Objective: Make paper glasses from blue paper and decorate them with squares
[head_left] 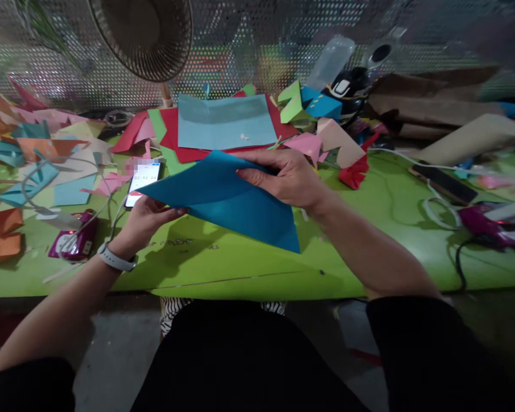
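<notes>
A sheet of blue paper (240, 203), bent along a crease, is held up above the green table between my two hands. My left hand (148, 216) pinches its left edge, thumb on top and the other fingers partly hidden behind. At the upper right edge, my right hand (283, 174) grips the paper between thumb and fingers. Behind it lies a light blue sheet (223, 123) with a fold mark down it, on top of red sheets (169, 129). A lit phone (143, 182) rests just beyond my left hand.
Folded coloured paper pieces (54, 143) crowd the left of the green table (223, 274); more lie at back right. A fan (141, 34) stands at the back. Purple power units (75, 236) with cables sit at both sides. A dark phone-like slab (444, 183) lies right.
</notes>
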Action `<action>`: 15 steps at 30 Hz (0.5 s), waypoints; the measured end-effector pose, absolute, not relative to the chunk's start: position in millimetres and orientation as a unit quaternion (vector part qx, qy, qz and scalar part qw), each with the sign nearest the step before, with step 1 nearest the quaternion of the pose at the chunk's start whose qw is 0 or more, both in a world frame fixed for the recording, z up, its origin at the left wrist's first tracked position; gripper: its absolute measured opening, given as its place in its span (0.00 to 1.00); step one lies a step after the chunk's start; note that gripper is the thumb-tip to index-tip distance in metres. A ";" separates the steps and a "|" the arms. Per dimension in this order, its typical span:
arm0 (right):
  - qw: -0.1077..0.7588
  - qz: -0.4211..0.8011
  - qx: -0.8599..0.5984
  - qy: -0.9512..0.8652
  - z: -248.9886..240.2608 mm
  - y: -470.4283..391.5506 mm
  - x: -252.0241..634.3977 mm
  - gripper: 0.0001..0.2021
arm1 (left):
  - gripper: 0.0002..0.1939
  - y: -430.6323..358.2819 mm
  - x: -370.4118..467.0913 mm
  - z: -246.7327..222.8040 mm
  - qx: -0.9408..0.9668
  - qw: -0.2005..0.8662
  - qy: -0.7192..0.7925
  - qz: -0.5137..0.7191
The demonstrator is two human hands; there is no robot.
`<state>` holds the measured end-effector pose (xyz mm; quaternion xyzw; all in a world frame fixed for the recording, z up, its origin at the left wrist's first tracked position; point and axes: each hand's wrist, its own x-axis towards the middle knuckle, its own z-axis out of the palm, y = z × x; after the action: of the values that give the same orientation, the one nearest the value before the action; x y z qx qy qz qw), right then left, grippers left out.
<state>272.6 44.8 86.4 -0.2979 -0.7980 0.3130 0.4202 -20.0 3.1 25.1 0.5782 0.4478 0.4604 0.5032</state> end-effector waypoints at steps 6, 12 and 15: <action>0.444 0.298 -0.308 -0.787 100.5 46.5 287.3 0.23 | 0.14 16.7 -2.6 42.1 0.611 0.496 0.435 0.437; 0.447 0.293 -0.280 -0.797 107.5 58.8 314.0 0.41 | 0.13 20.0 -4.6 68.3 0.672 0.278 0.467 0.502; 0.469 0.258 -0.271 -0.800 115.4 46.8 321.9 0.18 | 0.15 14.7 -15.7 81.4 0.676 0.200 0.489 0.513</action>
<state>321.9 46.8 115.4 -0.2710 -0.8002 0.2582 0.4686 -15.7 14.7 81.4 0.6760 0.4892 0.5134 0.2003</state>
